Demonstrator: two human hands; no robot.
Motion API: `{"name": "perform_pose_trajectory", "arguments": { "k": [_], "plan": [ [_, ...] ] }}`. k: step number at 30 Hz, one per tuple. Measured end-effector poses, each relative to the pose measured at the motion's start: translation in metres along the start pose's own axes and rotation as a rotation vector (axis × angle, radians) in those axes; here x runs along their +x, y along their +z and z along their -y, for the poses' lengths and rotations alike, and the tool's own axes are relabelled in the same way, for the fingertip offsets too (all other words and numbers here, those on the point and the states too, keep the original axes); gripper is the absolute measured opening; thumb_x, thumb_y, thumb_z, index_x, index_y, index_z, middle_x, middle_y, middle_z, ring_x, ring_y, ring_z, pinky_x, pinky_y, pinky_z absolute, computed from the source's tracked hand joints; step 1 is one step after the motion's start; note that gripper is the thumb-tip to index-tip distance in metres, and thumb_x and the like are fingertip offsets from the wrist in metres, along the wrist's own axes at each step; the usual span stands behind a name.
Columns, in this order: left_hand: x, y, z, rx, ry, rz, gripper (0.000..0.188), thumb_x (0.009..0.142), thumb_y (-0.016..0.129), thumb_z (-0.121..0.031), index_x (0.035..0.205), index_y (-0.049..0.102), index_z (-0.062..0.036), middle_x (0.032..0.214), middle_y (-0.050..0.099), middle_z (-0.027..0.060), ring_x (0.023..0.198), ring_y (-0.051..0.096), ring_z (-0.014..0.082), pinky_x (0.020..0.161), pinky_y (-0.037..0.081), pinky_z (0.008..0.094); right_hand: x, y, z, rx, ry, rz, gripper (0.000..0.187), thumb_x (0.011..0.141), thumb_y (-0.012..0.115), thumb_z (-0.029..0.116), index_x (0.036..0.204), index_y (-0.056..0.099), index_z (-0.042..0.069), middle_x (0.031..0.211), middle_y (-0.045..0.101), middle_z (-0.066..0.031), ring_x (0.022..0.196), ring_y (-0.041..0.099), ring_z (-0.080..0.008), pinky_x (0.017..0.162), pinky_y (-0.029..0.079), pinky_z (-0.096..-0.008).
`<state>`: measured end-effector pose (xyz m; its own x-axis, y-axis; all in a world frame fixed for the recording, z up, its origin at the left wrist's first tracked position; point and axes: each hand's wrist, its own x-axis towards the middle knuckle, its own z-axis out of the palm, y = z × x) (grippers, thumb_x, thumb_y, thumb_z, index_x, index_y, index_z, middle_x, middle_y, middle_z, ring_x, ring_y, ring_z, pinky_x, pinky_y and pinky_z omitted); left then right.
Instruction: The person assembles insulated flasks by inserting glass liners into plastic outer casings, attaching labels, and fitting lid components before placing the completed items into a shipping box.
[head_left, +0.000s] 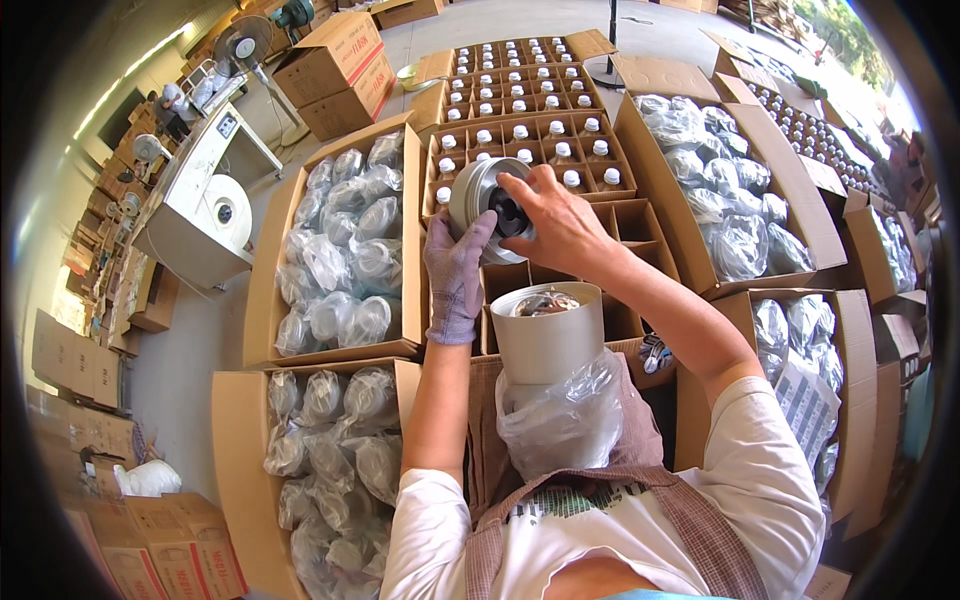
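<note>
My left hand (pixel 458 275), in a grey-purple glove, is closed round the side of a round silver cap-like part (pixel 467 192) with a dark hollow inside. Bare, my right hand (pixel 557 218) has its curved fingers on the rim and dark middle of that part. Below both hands, a pale beige cylinder (pixel 548 345) stands upright at my lap. Its open top shows a shiny inside, and a clear plastic bag (pixel 560 415) is bunched round its lower half.
Ahead, a divided carton (pixel 447 160) holds white-capped bottles; its nearer compartments are partly hidden by my arms. Cartons of plastic-wrapped items stand left (pixel 262 270) and right (pixel 815 225). A white workbench (pixel 180 185) and a fan (pixel 243 45) are at the far left.
</note>
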<state>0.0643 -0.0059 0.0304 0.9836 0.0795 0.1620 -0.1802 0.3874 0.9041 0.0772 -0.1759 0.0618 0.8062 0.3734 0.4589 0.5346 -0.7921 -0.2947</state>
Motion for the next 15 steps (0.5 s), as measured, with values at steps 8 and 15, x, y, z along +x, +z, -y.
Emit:
{"name": "perform_pose_trajectory", "arguments": {
  "k": [8, 15],
  "plan": [
    [0.01, 0.019, 0.0, 0.75, 0.977, 0.2, 0.049, 0.08, 0.085, -0.013, 0.117, 0.054, -0.0032, 0.133, 0.055, 0.0159, 0.122, 0.056, 0.023, 0.097, 0.05, 0.0402, 0.025, 0.028, -0.019, 1.924, 0.604, -0.003, 0.063, 0.099, 0.044, 0.062, 0.125, 0.055, 0.006, 0.103, 0.069, -0.0124, 0.083, 0.07, -0.0201, 0.061, 0.057, -0.035],
    [0.018, -0.007, -0.012, -0.053, -0.182, 0.305, 0.071, 0.095, 0.067, -0.043, 0.15, 0.039, -0.0061, 0.14, 0.055, 0.0087, 0.127, 0.055, 0.022, 0.106, 0.046, 0.0338, 0.003, 0.041, -0.036, 0.393, 0.03, -0.227, 0.072, 0.085, 0.072, 0.049, 0.128, 0.044, 0.0, 0.086, 0.064, -0.0185, 0.076, 0.068, -0.0325, 0.062, 0.055, -0.0402]
  ]
}}
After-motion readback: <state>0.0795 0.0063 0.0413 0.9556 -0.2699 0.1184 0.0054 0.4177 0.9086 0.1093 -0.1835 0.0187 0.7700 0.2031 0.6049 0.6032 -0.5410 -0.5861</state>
